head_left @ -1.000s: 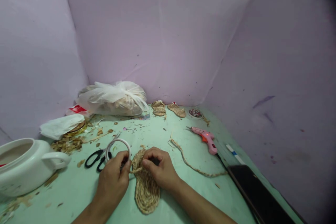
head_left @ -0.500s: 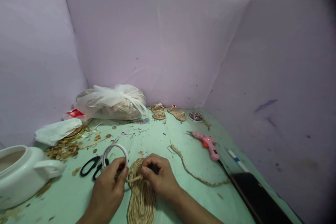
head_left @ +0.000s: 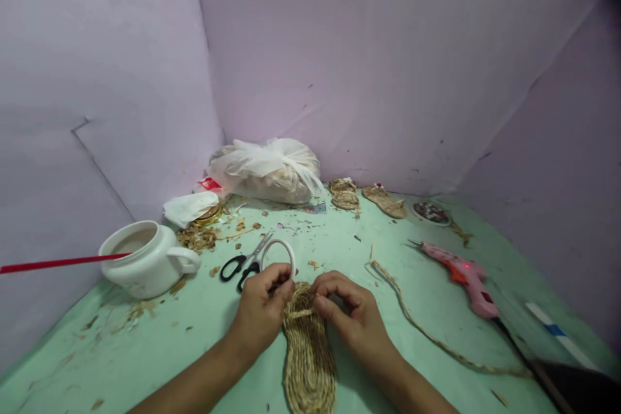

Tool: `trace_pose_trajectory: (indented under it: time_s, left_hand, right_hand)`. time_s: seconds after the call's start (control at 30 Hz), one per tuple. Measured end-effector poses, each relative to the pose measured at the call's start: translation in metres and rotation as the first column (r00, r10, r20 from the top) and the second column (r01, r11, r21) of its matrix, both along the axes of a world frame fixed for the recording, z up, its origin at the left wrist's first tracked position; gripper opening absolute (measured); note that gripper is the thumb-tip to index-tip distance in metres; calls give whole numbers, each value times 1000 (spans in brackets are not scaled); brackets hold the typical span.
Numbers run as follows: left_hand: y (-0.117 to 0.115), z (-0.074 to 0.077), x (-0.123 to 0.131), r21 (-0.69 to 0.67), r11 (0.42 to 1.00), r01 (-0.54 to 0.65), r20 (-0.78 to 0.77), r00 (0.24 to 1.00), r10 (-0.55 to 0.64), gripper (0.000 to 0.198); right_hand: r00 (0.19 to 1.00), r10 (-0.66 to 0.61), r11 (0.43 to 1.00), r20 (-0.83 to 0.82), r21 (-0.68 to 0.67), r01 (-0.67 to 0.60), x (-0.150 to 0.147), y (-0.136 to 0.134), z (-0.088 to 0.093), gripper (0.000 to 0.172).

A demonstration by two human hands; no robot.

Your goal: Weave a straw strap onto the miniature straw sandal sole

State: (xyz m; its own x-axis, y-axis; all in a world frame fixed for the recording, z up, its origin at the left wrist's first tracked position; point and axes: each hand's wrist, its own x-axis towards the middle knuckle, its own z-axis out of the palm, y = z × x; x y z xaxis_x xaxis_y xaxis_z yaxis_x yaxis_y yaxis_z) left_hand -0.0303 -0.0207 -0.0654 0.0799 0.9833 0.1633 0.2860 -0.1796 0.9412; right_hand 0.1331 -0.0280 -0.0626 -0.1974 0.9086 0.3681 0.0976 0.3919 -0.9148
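My left hand [head_left: 261,309] is closed on a thin white ring [head_left: 292,260] that looks like a roll of tape, held upright over the scissors. Below my hands lies a woven straw sandal sole [head_left: 310,369], its long side running toward me. A narrow straw strip [head_left: 299,314] crosses its far part like a strap. At the right end of that strip, the thumb and forefinger of my right hand [head_left: 353,312] are pinched together at the sole's edge. Black-handled scissors [head_left: 252,262] rest just beyond my left hand, partly hidden by it.
A pink glue gun [head_left: 460,272] with its light on and a braided straw cord [head_left: 412,320] lie at right. A white pot [head_left: 150,265] holding a red stick [head_left: 63,263] stands left. Against the back wall sit a plastic bag [head_left: 272,174], small straw sandals [head_left: 385,202] and a dish [head_left: 431,212].
The view has swung left, so everything appears further right and the whole pot shows with its red stick. Both hands keep nearly the same pose at the sole.
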Motion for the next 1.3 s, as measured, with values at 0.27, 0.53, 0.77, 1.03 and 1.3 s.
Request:
trace_pose_trajectory:
  time_s: [0.27, 0.53, 0.77, 1.03, 1.3]
  left_hand:
    - [2, 2, -1, 19, 999, 44, -5, 999, -44, 15]
    - [0, 0, -7, 490, 761, 426, -575, 814, -86, 26]
    - [5, 1, -9, 506, 710, 489, -676, 737, -26, 29]
    - [-6, 9, -15, 735, 651, 187, -312, 947, 80, 31]
    - [-7, 21, -13, 365, 891, -269, 345, 928, 139, 15]
  right_hand:
    - [996, -83, 995, 27, 65, 81, -3, -3, -2, 9]
    - [999, -42, 998, 21, 49, 41, -1, -4, -6, 9]
    - [1000, -4, 997, -15, 76, 5, -3, -3, -4, 8]
    - [979, 36, 980, -200, -184, -74, -4, 1, -8, 19]
    - [887, 76, 877, -456, -393, -278, -3, 2, -13, 20]
